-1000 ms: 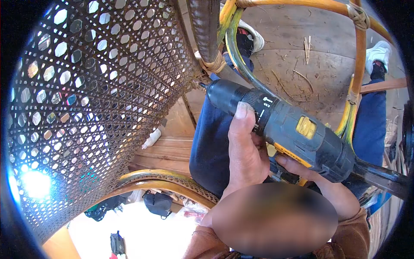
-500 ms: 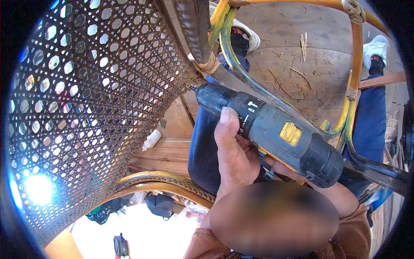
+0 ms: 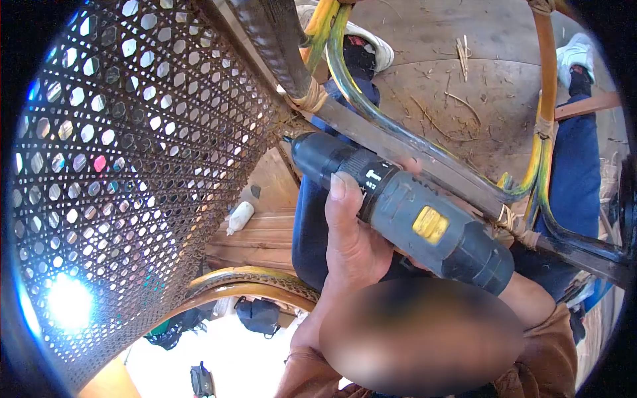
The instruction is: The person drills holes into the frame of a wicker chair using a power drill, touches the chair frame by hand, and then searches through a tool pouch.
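My left hand (image 3: 358, 249) is wrapped round the front of a black and grey cordless drill (image 3: 405, 212), its thumb lying along the collar. Behind the drill body, my right hand is mostly hidden; its forearm (image 3: 527, 298) comes in from the lower right, and some skin shows past the drill's far side. The drill's nose points up and left at the edge of a dark woven cane panel (image 3: 152, 152), near a wrapped joint (image 3: 308, 99) of the frame. Whether the tip touches the panel is unclear.
Curved rattan poles (image 3: 547, 73) and a dark rail (image 3: 378, 139) cross above the drill. Cane scraps (image 3: 462, 60) lie on the wooden floor. A white bottle (image 3: 240, 217) and a dark bag (image 3: 257, 315) are at the lower left. Both legs show, with white shoes (image 3: 576, 56).
The drill has moved left in the view and its body has rolled. Fingers now show past its far side, while those under it are more hidden. The panel and frame have shifted left.
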`<state>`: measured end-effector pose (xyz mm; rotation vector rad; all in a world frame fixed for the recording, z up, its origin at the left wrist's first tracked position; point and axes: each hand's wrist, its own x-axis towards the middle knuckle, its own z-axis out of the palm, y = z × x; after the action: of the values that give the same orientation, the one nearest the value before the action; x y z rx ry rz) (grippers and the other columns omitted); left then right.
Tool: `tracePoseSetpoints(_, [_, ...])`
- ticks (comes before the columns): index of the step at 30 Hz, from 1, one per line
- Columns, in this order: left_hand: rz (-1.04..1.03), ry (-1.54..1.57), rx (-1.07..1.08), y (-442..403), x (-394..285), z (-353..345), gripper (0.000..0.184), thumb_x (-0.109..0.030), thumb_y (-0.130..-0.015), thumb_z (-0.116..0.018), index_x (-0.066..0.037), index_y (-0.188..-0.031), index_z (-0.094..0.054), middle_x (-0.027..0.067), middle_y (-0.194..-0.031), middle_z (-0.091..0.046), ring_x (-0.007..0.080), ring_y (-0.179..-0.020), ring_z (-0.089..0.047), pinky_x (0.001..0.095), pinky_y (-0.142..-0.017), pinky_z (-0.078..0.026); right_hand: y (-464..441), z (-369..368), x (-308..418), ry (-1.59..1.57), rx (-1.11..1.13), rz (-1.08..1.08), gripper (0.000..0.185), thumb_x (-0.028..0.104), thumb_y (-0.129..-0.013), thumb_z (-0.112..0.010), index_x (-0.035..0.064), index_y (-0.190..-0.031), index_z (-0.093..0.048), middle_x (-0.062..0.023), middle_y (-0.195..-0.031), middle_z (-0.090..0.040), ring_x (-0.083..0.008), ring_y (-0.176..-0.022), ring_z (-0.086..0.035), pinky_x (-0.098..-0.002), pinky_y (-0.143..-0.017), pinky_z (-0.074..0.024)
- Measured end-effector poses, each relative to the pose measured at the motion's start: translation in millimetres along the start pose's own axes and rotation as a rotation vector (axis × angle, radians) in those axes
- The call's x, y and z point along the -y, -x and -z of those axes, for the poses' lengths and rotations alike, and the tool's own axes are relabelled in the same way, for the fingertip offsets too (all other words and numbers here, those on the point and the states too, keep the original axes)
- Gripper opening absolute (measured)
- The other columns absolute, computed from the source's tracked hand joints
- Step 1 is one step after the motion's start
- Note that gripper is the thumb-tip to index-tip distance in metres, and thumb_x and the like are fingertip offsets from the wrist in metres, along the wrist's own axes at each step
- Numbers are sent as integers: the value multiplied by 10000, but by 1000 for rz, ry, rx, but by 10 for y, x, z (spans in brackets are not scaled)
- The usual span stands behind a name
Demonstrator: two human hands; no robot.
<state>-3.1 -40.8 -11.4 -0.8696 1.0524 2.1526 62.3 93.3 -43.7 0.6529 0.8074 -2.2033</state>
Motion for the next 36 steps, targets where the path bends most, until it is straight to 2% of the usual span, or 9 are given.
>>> tracePoseSetpoints(4, [23,14,-76,9,-6,-15,781,-686,-777,-466,33,-1068,-559,172,-1063,-596,319,-1083,-531,407,-862,-472,13,17,-16,-262,-7,-110,289,112,-838,-614,41,-1114,-563,-31,-1004,-606,-97,-909,-567,-234,-792,-476])
tracePoseSetpoints(16, [-19,5,-82,-35,-11,-9,798,-680,-744,-511,48,-1066,-562,165,-1010,-616,348,-1066,-549,423,-881,-471,-37,23,-97,-121,-28,4,317,117,-805,-643,16,-1097,-574,-76,-1066,-596,-144,-965,-564,-273,-862,-445])
tracePoseSetpoints(19, [-30,-14,-72,-55,-26,22,794,-677,-743,-512,47,-1064,-563,164,-1007,-617,346,-1054,-556,419,-877,-474,-56,-69,18,38,-45,69,274,125,-820,-625,19,-1069,-586,-68,-1044,-600,-148,-965,-560,-270,-865,-436])
tracePoseSetpoints(22, [-2,67,-161,-50,-60,6,797,-680,-742,-506,47,-1064,-563,165,-1011,-615,348,-1052,-555,424,-866,-481,-143,-73,5,496,-18,443,268,133,-829,-613,16,-1068,-586,-66,-1040,-604,-151,-963,-562,-273,-864,-439])
tracePoseSetpoints(25, [-1,63,-92,-49,-69,44,808,-683,-740,-504,50,-1075,-553,165,-1024,-609,350,-1064,-546,435,-883,-468,-142,-18,-108,45,5,157,303,135,-832,-608,21,-1109,-568,-80,-1067,-597,-167,-973,-562,-289,-883,-435])
tracePoseSetpoints(28, [58,-127,-113,-4,-71,-39,797,-681,-749,-500,30,-1108,-534,165,-1049,-599,351,-1065,-545,449,-905,-450,-23,-65,-80,263,-70,259,352,120,-823,-612,32,-1157,-543,-93,-1104,-591,-188,-987,-570,-320,-894,-446])
tracePoseSetpoints(32, [106,-196,18,97,89,-137,740,-646,-783,-511,-25,-1184,-476,169,-1111,-575,321,-1058,-553,452,-939,-424,252,74,135,994,-32,524,439,223,-779,-673,66,-1169,-547,-90,-1115,-595,-261,-1041,-554,-371,-938,-412])
tracePoseSetpoints(34, [130,-155,-4,114,142,-209,590,-559,-847,-506,-85,-1196,-467,86,-1158,-564,246,-1098,-528,411,-966,-388,399,126,332,1369,-10,654,485,275,-758,-704,83,-1175,-548,-89,-1121,-597,-297,-1068,-546,-397,-960,-394])
tracePoseSetpoints(36, [133,-81,-37,64,212,-251,516,-517,-884,-480,-110,-1202,-471,38,-1154,-569,205,-1085,-529,392,-955,-382,434,143,459,1080,-14,439,434,250,-763,-703,72,-1139,-579,-78,-1119,-604,-248,-1044,-562,-373,-937,-416])
